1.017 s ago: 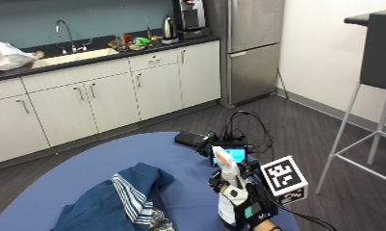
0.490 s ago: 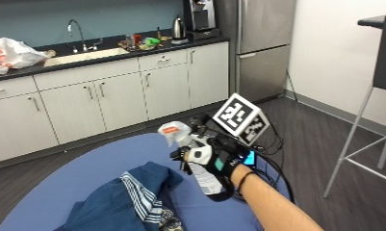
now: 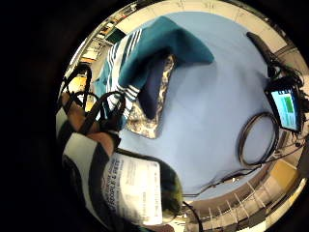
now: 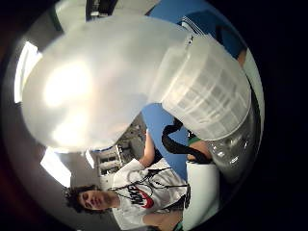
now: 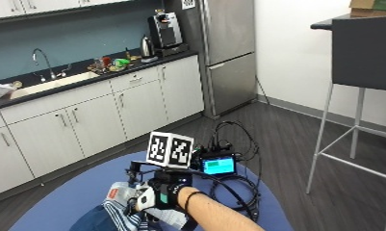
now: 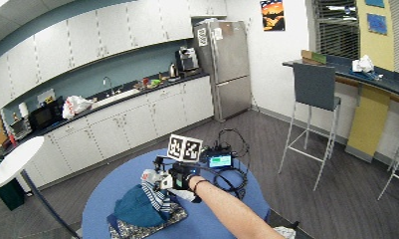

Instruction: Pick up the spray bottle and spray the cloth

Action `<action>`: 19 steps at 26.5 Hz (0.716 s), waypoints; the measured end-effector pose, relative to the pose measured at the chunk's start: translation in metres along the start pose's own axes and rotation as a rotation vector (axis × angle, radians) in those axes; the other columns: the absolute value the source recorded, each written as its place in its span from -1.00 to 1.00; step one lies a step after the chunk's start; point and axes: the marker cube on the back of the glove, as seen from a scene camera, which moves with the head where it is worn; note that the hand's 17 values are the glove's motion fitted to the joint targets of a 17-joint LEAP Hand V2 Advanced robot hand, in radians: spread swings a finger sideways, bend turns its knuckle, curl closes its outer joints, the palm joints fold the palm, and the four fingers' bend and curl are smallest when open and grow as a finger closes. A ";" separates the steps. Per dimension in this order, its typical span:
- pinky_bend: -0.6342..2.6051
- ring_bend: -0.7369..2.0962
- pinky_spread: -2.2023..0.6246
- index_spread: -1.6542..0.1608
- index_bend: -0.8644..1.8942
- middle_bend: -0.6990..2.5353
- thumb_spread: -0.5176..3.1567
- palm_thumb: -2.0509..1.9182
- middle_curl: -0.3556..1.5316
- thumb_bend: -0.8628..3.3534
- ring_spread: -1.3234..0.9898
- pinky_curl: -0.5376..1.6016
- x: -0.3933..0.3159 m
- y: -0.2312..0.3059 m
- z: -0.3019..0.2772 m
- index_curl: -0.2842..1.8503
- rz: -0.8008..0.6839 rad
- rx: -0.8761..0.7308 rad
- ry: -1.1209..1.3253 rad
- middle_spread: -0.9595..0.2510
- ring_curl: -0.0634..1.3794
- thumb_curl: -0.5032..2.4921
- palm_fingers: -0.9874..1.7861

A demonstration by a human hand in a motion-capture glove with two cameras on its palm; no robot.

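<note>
One spray bottle (image 5: 125,197), translucent white head with a red patch and a white printed label, sits in my gloved right hand (image 5: 165,191), fingers wrapped round it above the round blue worktop (image 5: 58,207). Forearm level, nozzle over the one teal striped cloth (image 6: 141,205).

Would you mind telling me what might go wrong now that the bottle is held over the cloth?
1. The small screen and coiled cable lie on the same table near the cloth; stray mist could wet them.
2. The right hand holds the bottle tilted over the cloth; a poorly aimed nozzle may spray the table instead.
</note>
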 end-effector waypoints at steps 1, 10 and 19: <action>-0.31 -0.01 0.50 0.62 -0.26 -0.25 -0.25 0.48 -0.13 -0.60 0.04 -0.19 0.002 0.000 0.003 -0.42 0.005 -0.005 0.002 0.43 -0.33 -0.32 0.65; -0.31 0.00 0.50 0.62 -0.27 -0.24 -0.25 0.47 -0.13 -0.60 0.04 -0.19 0.010 0.006 -0.002 -0.40 0.030 0.002 0.013 0.45 -0.33 -0.31 0.64; -0.31 0.00 0.51 0.63 -0.27 -0.23 -0.25 0.47 -0.13 -0.60 0.05 -0.18 0.008 0.005 -0.004 -0.39 0.027 0.004 0.021 0.46 -0.33 -0.30 0.65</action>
